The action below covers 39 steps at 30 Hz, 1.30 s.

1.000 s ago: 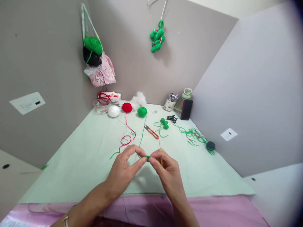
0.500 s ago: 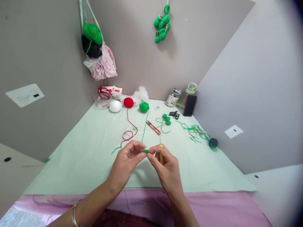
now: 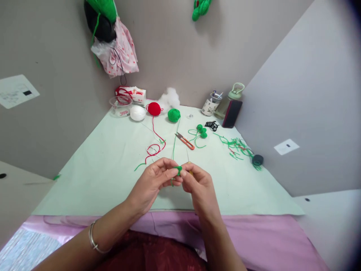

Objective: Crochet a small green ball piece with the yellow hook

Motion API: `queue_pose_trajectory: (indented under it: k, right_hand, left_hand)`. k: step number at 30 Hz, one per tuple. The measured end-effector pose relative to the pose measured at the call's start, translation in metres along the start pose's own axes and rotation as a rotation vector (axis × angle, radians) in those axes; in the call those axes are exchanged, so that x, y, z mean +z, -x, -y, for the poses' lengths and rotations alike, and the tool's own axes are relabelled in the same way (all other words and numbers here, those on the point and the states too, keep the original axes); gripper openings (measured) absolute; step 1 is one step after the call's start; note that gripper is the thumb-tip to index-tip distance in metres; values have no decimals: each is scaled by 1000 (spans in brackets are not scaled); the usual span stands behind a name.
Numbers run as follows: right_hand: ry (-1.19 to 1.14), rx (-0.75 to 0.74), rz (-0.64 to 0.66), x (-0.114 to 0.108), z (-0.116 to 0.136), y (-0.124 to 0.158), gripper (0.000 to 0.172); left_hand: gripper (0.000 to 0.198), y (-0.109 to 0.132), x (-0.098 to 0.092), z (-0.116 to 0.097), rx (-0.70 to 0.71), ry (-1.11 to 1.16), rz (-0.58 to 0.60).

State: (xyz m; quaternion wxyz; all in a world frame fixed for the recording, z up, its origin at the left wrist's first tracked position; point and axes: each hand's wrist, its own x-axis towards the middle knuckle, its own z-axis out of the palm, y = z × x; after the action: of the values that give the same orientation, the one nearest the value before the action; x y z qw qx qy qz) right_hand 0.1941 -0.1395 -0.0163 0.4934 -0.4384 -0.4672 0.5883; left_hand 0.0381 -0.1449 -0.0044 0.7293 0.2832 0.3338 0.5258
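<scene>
My left hand (image 3: pixel 153 180) and my right hand (image 3: pixel 197 184) meet over the near part of a pale green mat (image 3: pixel 93 177). Both pinch a small green crochet piece (image 3: pixel 177 169) between their fingertips. In the right hand there is also a yellow-handled crochet hook (image 3: pixel 189 165), its thin metal tip pointing away from me. A green strand (image 3: pixel 174 141) runs from the piece back to a green yarn ball (image 3: pixel 173 115).
Red yarn ball (image 3: pixel 154 108), white ball (image 3: pixel 137 113), stuffing (image 3: pixel 169 99) and a clear bowl (image 3: pixel 120 106) line the back. Orange snips (image 3: pixel 184 141), small green balls (image 3: pixel 201 130), yarn scraps (image 3: pixel 235 146), a dark spool (image 3: pixel 257 159), cup (image 3: pixel 210 107), bottle (image 3: pixel 229 101). Walls enclose three sides.
The camera has tilted down, so everything has slid up the picture. My hands have drawn closer together around the green piece, and less of the yellow hook handle shows.
</scene>
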Motion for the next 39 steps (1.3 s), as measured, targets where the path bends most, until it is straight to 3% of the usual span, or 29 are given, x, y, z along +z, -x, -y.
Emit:
queue_pose_trajectory:
  k: [3, 7, 10, 17, 21, 27, 34, 39]
  right_hand:
    - [44, -40, 6, -2, 5, 3, 26]
    - [-37, -83, 73, -11, 15, 4, 34]
    - [-75, -85, 90, -19, 17, 6, 28]
    - [-98, -236, -118, -18, 12, 11, 30]
    - [16, -357, -197, -15, 9, 16, 43]
    - [193, -528, -195, -12, 6, 25, 26]
    - [407, -692, -200, -8, 8, 22, 22]
    - [423, -708, -206, -7, 8, 23, 23]
  left_hand:
    - [24, 0, -1, 0, 10, -25, 3]
    - [19, -1, -5, 1, 8, -19, -44]
    - [17, -2, -7, 2, 10, -16, -54]
    - [16, -2, -3, 2, 36, -88, -53]
    - [14, 0, -2, 3, 86, -210, -73]
    - [14, 0, -2, 4, 96, -242, -49]
    - [13, 3, -3, 3, 91, -265, 9]
    - [12, 4, -4, 4, 94, -275, 18]
